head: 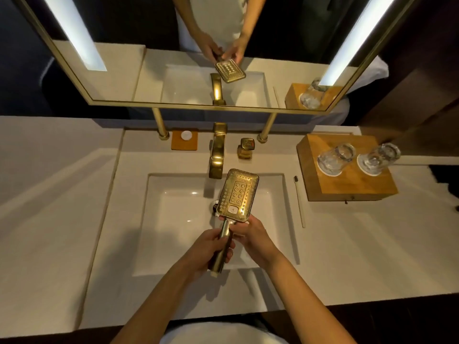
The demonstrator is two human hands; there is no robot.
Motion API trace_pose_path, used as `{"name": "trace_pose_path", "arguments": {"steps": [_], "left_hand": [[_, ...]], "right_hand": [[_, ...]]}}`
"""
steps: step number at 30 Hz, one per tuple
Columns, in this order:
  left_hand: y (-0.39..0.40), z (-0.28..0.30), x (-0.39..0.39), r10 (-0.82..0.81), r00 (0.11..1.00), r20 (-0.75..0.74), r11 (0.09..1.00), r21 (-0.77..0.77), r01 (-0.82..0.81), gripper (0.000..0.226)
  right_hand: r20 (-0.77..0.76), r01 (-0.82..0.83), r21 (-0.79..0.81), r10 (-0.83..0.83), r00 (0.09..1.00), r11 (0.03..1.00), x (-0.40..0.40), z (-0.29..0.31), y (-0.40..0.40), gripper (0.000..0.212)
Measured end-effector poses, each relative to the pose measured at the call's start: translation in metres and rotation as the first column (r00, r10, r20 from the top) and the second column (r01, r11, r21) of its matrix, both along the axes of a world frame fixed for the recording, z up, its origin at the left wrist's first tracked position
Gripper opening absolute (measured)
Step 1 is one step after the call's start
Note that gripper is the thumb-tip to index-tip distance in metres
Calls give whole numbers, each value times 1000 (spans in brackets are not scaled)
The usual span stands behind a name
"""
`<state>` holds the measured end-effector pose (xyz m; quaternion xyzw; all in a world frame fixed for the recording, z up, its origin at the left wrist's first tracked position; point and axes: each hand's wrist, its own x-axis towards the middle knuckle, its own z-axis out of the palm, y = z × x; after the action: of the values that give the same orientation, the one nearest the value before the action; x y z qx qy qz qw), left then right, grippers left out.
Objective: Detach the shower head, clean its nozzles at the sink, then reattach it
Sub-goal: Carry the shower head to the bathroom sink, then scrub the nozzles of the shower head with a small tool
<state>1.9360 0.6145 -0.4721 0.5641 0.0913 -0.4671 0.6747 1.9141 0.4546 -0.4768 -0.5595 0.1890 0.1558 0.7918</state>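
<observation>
**Shower head held over the basin, nozzle face up**

The left hand (211,247) is wrapped around the lower handle of the gold, rectangular, metal shower head (239,194), fingers closed firmly on the stem. The right hand (253,235) closes on the neck where the handle meets the flat head, its fingertips touching the near edge of the head beside a small white button. The shower head is tilted away from the person, with its face of rows of small nozzles turned upward, above the white rectangular sink basin (173,219) and just in front of the gold spout of the faucet (216,155).

To the right of the faucet stands a gold square tap handle (246,148); to its left lies an orange square coaster with a white round cap on it (184,140). On the white countertop (347,244) right of the basin lies a thin white toothbrush with dark bristles (299,202), and beyond it a wooden block tray (347,184) carries two upturned clear glasses (335,157). A gold-framed mirror (188,104) behind reflects the hands and the shower head.
</observation>
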Motion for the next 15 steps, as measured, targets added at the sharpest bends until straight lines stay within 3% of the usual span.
{"name": "trace_pose_path", "arguments": {"steps": [2,4,5,7,9,11,13,15], "left_hand": [[-4,-1,0,10,1000,2,1000,11,-10,22],[-6,-3,2,24,1000,-11,999,37,-24,19],[-6,-5,3,35,999,-20,998,44,-34,17],[-3,-10,3,59,998,-30,996,64,-57,14],[-1,-15,2,77,996,-36,993,94,-73,14],[1,-21,-2,97,994,-46,989,112,-91,14],[2,-26,-5,118,992,-51,986,124,-111,14],[2,-30,-7,144,988,-52,982,135,-135,13]], "right_hand": [[-32,-23,111,27,999,993,2,-1,-22,50],[-101,35,120,-23,995,992,6,-3,-52,54],[-141,76,47,-69,988,996,9,-4,-67,51],[-185,141,-250,-191,964,958,17,-9,-99,33],[-155,162,-551,-292,944,819,24,-18,-131,20],[-136,69,-786,-280,950,615,31,-25,-158,16],[-184,-74,-900,-221,958,429,38,-33,-175,19],[-224,-147,-938,-224,948,315,44,-39,-178,21]]}}
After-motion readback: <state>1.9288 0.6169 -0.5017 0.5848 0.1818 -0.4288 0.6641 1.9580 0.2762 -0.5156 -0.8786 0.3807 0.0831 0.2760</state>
